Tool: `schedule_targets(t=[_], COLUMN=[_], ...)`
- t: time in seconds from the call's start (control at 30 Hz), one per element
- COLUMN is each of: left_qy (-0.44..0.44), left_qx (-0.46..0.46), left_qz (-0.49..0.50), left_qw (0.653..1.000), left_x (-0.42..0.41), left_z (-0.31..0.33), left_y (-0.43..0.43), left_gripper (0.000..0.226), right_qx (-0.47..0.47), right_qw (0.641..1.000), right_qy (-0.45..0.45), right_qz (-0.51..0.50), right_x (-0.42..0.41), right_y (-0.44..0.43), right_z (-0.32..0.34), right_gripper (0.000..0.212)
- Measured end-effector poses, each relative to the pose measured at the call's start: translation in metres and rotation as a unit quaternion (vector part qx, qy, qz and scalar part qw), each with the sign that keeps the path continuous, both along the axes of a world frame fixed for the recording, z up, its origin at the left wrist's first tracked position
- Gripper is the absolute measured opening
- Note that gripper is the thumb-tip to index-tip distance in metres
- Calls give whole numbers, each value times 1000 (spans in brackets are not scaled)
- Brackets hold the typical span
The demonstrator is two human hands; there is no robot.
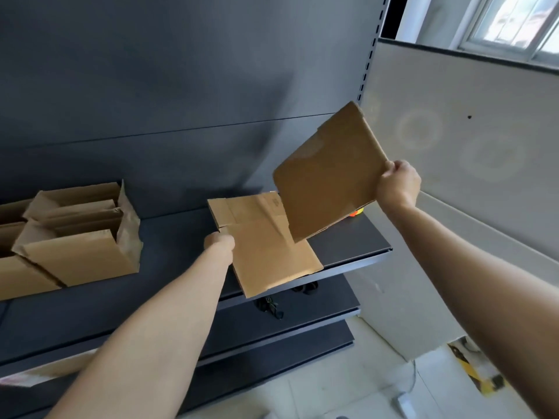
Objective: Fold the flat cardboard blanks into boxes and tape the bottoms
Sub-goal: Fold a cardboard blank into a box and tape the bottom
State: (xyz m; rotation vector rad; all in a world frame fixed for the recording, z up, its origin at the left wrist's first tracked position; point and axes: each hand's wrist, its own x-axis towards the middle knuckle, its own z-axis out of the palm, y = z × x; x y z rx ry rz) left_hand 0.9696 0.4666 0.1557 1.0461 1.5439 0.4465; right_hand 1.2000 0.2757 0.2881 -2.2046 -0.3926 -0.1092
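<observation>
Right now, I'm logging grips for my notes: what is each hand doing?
Left hand: grips the edge of the flat blank on the shelf.
Right hand: holds the raised blank by its edge.

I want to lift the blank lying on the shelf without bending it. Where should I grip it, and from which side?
Probably its near edge, from the front: the blank lies flat but overhangs the shelf front, so fingers can slip under there, thumb on top. The left hand is at its left edge.
</observation>
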Motion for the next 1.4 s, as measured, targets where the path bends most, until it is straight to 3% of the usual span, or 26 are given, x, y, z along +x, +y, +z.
schedule_targets(t=[0.17,0.27,0.47,0.67,0.83,0.97,1.03,1.13,1.3,1.4], left_qy=[27,21,101,11,-57,-24,-16,-23,-13,-10], left_qx=[33,43,101,170,120,115,126,116,145,157], left_qz=[28,53,9,-173,-324,-412,-428,-430,-404,-362], left_qw=[999,997,990,970,937,904,895,895,903,919], left_x=[-1,-1,15,63,103,127,133,139,145,150], left_z=[0,8,19,71,108,129,137,142,154,151], left_y=[12,14,12,-12,-34,-54,-60,-65,-75,-75], left_gripper=[33,44,48,56,71,88,78,51,7,2], right_qx=[-2,-13,-47,-78,-165,-217,-221,-211,-233,-168], right_qw=[999,997,988,974,950,927,922,920,918,909], right_qy=[32,60,102,95,36,11,3,24,92,206], right_qz=[23,46,105,188,262,305,318,329,308,320], right_x=[21,32,50,55,51,51,52,56,54,52], right_y=[9,18,41,70,97,110,117,124,131,128], right_z=[-1,-2,-3,17,42,64,71,76,67,53], right_gripper=[32,33,25,31,33,23,11,31,20,34])
